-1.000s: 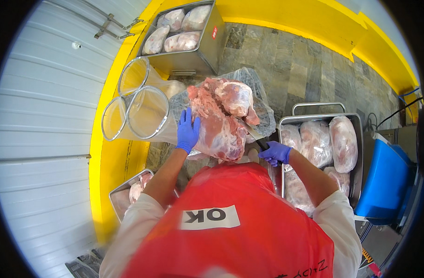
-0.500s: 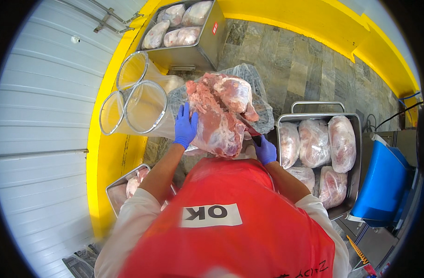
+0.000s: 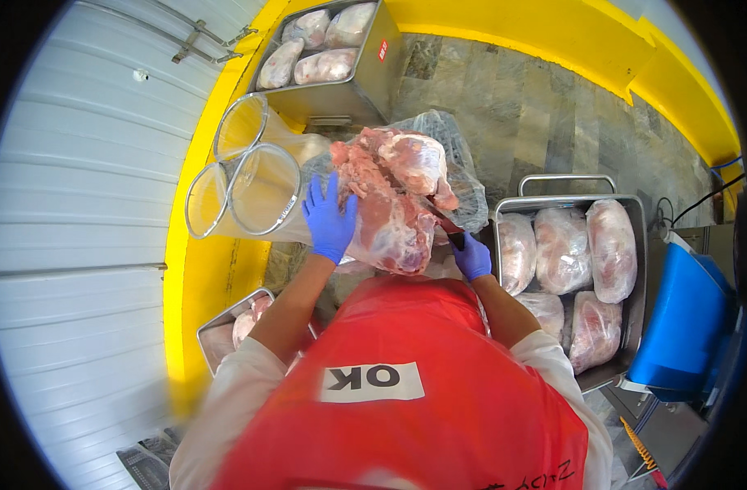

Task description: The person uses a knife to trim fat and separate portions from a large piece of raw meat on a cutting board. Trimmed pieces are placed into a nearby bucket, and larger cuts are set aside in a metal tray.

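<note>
A large raw piece of meat lies in front of me, partly cut, with a second rounded lobe at its far right side. Beneath it, clear plastic film covers a dark surface. My left hand, in a purple glove, rests with spread fingers against the meat's left side. In my right hand, also gloved, is the handle of a knife. Its blade points up and left, with the tip against the meat where the two lobes meet.
A steel bin of bagged meat stands at the right, beside a blue panel. Another bin of bagged meat is at the far left. Metal hoops with clear bags hang left of the meat. A smaller meat tray sits near left.
My left hand has shifted slightly and its fingers are spread wider on the meat. The knife stays at nearly the same place. The whole view has moved a little.
</note>
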The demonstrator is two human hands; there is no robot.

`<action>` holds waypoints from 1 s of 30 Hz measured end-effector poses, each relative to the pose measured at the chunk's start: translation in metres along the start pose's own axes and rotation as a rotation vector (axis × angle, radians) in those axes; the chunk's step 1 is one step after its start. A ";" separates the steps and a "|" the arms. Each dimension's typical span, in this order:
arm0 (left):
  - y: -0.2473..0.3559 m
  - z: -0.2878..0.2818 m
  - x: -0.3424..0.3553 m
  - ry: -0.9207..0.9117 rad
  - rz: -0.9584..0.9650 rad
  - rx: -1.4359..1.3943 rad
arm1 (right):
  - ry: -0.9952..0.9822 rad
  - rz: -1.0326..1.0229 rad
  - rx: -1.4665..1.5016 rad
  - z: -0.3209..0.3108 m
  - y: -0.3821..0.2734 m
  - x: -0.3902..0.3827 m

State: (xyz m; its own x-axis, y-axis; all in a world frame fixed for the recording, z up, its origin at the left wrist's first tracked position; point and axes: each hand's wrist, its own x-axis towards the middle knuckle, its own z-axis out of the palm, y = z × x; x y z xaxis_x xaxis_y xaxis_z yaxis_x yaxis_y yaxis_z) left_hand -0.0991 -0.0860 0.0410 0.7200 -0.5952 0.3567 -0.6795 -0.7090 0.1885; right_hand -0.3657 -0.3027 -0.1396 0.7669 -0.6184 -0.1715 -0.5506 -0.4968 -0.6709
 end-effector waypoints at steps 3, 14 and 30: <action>0.032 -0.019 0.009 -0.018 0.134 -0.024 | 0.036 -0.059 0.057 0.004 0.002 0.002; 0.071 0.027 0.037 -0.431 0.081 0.069 | -0.026 -0.056 0.116 0.008 0.004 0.003; 0.064 0.048 0.043 -0.200 0.049 -0.251 | -0.308 0.020 0.009 -0.112 -0.029 -0.017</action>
State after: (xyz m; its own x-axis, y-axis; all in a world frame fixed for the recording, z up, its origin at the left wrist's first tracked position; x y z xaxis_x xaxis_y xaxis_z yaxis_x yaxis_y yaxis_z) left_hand -0.1045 -0.1751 0.0240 0.6822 -0.7063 0.1889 -0.7095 -0.5771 0.4045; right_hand -0.3999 -0.3460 -0.0369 0.8207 -0.4135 -0.3944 -0.5645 -0.4799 -0.6716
